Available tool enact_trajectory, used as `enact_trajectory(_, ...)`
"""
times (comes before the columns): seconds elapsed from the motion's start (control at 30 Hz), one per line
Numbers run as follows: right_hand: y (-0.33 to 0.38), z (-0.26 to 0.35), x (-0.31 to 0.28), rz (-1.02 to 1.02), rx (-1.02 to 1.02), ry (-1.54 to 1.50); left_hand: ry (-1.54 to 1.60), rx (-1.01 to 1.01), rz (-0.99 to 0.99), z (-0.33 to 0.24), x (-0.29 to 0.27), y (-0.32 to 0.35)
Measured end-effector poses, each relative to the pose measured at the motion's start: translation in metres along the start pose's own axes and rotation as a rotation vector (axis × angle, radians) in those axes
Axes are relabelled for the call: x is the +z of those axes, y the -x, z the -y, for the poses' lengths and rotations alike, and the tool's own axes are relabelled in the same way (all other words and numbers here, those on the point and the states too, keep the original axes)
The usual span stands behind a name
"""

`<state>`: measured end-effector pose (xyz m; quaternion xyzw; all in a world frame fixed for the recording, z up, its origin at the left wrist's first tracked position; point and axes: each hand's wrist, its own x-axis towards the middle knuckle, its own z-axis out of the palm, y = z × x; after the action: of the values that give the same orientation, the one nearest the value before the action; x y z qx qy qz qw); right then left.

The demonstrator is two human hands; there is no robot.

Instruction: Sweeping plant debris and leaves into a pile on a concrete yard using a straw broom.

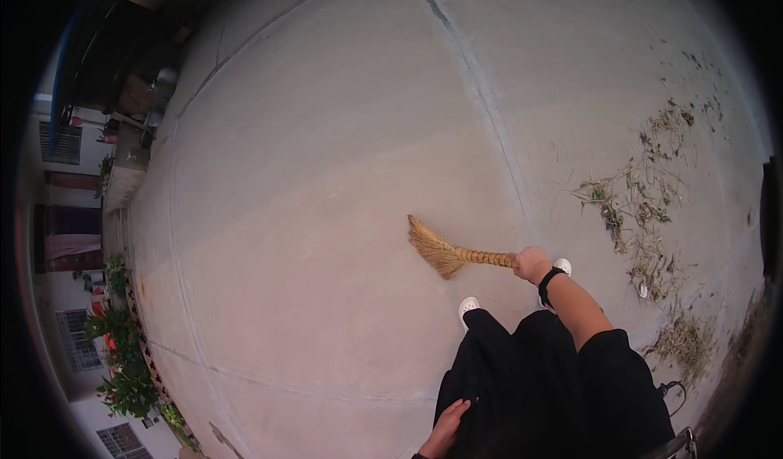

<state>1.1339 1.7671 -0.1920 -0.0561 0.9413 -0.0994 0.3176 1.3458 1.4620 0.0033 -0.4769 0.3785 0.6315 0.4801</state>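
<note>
My right hand (532, 264) is wrapped round the handle end of a straw broom (440, 251), with a dark band at the wrist. The broom slants leftward from my fist, its handle bound in rings, and its fanned tan bristles appear to meet the concrete. Low in the view, my left hand (445, 428) lies against my black clothing, fingers loosely stretched and holding nothing that I can see. White shoes show beneath me, one (467, 306) left of the broom handle's end and the other (562, 267) partly behind my right hand.
Dry grass and leaf litter (632, 206) is scattered along the right side, with a thicker heap (683, 343) nearer me. Pale seams cross the concrete ground (310, 214). Leafy plants (122, 353) line a house front at the left. Cluttered objects (147, 100) stand at the far left.
</note>
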Motion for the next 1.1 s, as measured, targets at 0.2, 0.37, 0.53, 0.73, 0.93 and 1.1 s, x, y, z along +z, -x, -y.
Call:
enact_trajectory(0.2, 0.029, -0.178, -0.034, -0.137, 0.251, -0.165, -0.255, 0.005, -0.084, 0.018, 0.088, -0.03)
enact_trajectory(0.37, 0.117, -0.31, -0.028, -0.077, 0.507, -0.274, -0.486, -0.031, -0.192, 0.009, 0.203, -0.026)
enact_trajectory(0.53, 0.259, -0.417, 0.02, -0.052, 0.772, -0.313, -0.458, -0.116, -0.085, 0.018, 0.233, -0.059)
enact_trajectory(0.73, 0.413, -0.501, 0.076, 0.014, 1.074, -0.229, -0.53, -0.169, -0.087, 0.014, 0.261, -0.074)
enact_trajectory(0.93, 0.469, -0.493, 0.077, 0.044, 1.273, -0.215, -0.57, -0.165, -0.016, 0.001, 0.301, -0.069)
enact_trajectory(1.1, 0.509, -0.398, 0.035, -0.038, 1.042, -0.303, -0.57, -0.199, -0.053, -0.001, 0.308, -0.072)
